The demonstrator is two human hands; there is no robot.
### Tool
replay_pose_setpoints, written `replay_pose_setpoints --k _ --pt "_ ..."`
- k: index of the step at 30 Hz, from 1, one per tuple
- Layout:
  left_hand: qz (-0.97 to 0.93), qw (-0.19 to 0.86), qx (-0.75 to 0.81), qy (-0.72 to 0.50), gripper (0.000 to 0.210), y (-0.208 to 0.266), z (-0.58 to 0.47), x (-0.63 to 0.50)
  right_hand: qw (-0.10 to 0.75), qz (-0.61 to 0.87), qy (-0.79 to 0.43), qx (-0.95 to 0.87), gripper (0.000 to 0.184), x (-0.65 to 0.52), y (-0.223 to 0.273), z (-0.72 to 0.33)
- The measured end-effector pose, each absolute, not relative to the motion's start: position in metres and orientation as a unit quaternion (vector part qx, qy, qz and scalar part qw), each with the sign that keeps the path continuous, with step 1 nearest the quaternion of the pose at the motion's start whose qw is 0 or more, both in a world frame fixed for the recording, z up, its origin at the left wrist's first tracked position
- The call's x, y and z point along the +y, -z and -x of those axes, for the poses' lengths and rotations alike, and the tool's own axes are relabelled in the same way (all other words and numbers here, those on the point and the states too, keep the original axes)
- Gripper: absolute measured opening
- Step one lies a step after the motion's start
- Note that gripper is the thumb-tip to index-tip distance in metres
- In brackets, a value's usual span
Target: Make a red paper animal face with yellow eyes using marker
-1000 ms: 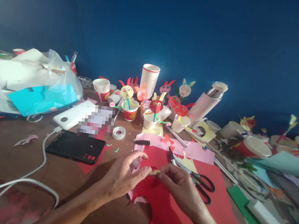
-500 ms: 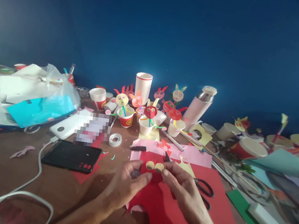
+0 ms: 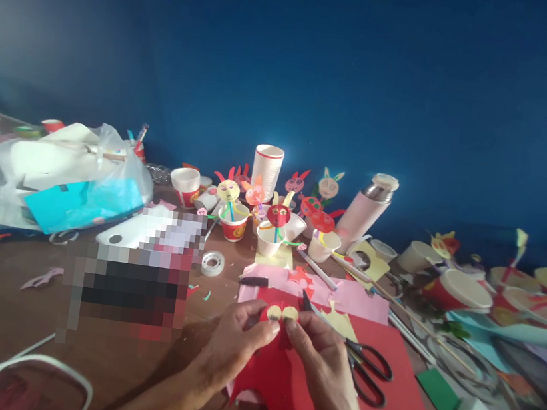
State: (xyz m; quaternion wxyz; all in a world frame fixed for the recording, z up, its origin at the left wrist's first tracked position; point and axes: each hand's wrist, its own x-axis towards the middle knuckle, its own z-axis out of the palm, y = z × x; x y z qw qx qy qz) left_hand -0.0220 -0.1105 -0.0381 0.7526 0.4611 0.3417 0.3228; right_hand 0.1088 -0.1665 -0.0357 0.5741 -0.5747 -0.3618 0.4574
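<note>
2 small pale discs (image 3: pixel 273 312) are held side by side over the red sheet (image 3: pixel 343 402). The left disc is pinched between thumb and finger by the left hand (image 3: pixel 236 334); the right disc is gripped likewise by the right hand (image 3: pixel 322 349). Red paper is seen close behind the discs; whether it is joined to them cannot be told. Just beside the right hand, the scissors (image 3: pixel 374 361) are laid on the red sheet, handles toward the right. A pen (image 3: pixel 254 281) is placed on the pink sheet (image 3: pixel 364 301), near the tape (image 3: pixel 213 263). Beyond, paper puppets (image 3: pixel 279 216) are stood in cups (image 3: pixel 269 240), with the flask (image 3: pixel 364 213) tilted behind.
</note>
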Motion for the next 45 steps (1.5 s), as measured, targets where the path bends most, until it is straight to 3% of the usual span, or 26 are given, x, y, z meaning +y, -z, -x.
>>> replay_pose_setpoints --k 7,23,45 --pt "-0.496 0.706 0.384 -0.329 0.041 0.058 0.022 -0.103 0.560 0.596 -0.413 -0.401 0.032 -0.168 0.039 -0.106" --pt "-0.551 0.645 0.383 -0.365 0.037 0.051 0.018 -0.109 0.544 0.600 -0.420 -0.409 0.034 -0.173 0.035 -0.101" --pt "-0.534 0.658 0.407 -0.341 0.029 0.035 0.017 -0.110 0.556 0.568 -0.464 -0.391 0.032 -0.172 0.038 -0.105"
